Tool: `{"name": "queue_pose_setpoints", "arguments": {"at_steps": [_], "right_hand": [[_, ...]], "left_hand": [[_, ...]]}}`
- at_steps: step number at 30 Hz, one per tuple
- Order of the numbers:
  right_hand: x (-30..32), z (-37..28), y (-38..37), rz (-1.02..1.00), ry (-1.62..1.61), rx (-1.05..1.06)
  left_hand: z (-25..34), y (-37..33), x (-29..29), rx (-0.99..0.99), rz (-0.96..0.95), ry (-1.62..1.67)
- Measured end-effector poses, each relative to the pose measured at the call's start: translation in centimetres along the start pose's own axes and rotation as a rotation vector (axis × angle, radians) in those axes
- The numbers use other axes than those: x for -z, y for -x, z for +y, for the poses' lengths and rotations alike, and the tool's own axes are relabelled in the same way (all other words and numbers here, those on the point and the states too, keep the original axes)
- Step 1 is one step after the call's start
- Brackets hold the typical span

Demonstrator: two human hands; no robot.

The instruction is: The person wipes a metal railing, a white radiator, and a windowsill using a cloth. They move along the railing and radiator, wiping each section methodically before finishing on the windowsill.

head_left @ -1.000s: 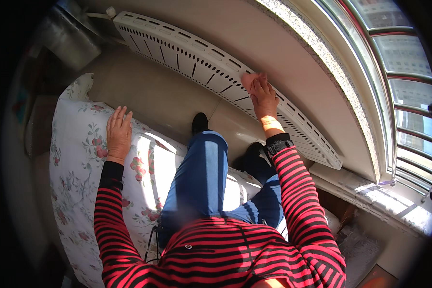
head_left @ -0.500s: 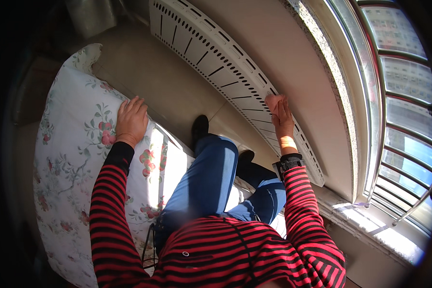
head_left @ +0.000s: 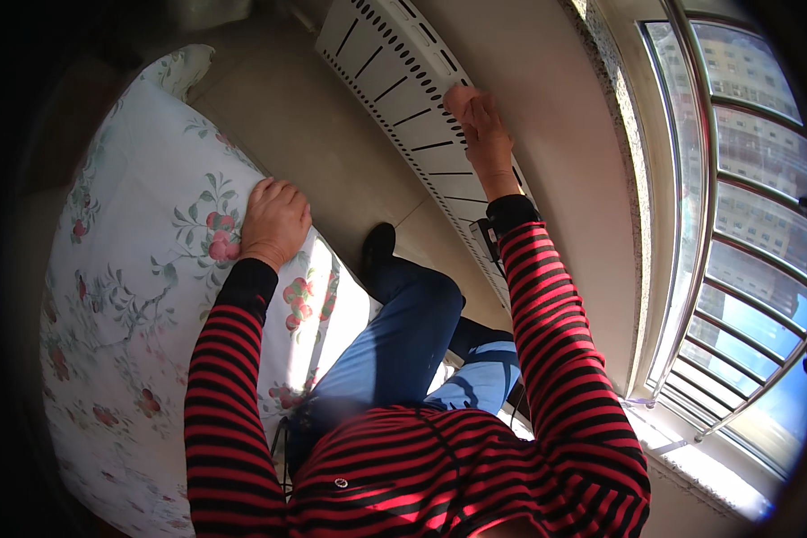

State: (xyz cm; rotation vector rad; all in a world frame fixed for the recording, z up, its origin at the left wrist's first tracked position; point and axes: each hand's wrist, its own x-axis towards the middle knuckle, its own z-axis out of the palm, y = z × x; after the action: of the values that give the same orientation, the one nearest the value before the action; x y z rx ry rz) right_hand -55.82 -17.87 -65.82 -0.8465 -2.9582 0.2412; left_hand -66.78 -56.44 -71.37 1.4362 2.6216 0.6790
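Observation:
My right hand (head_left: 488,142) is closed on a pink cloth (head_left: 462,102), pressing it on the top edge of a long white radiator cover (head_left: 394,90) with rows of slots and holes. Part of the cloth bunches out ahead of the fingers; the rest is hidden under the hand. My left hand (head_left: 278,220) lies spread at the edge of a white surface covered by a floral cloth (head_left: 143,296), palm down and with nothing in it.
A wall with a stone sill (head_left: 632,152) runs along the right, beside a window with curved metal bars (head_left: 753,184). Tiled floor (head_left: 305,117) lies between the radiator cover and the floral surface. My legs in blue jeans (head_left: 403,314) are between them. A pale container (head_left: 211,11) stands at the far left.
My right hand has slid the pink cloth farther forward along the top of the radiator cover. The left hand stays on the floral cloth, and the view has shifted a little.

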Motion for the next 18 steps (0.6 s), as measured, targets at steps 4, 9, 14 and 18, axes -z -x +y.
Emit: {"name": "queue_pose_setpoints", "arguments": {"at_steps": [4, 9, 14, 18], "right_hand": [[-0.1, 3.4, 3.7, 0.073, -0.196, 0.025], [2.4, 10.9, 15.2, -0.010, -0.011, -0.125], [2.2, 10.6, 14.5, 0.079, 0.081, 0.002], [0.9, 5.0, 7.2, 0.125, 0.271, 0.298]], "left_hand": [[0.0, -0.2, 0.1, -0.003, 0.007, 0.035], [0.0, -0.1, 0.1, -0.010, 0.022, 0.038], [0.1, -0.1, 0.2, -0.014, -0.038, -0.009], [0.2, -0.1, 0.4, 0.005, -0.031, -0.029]]}}
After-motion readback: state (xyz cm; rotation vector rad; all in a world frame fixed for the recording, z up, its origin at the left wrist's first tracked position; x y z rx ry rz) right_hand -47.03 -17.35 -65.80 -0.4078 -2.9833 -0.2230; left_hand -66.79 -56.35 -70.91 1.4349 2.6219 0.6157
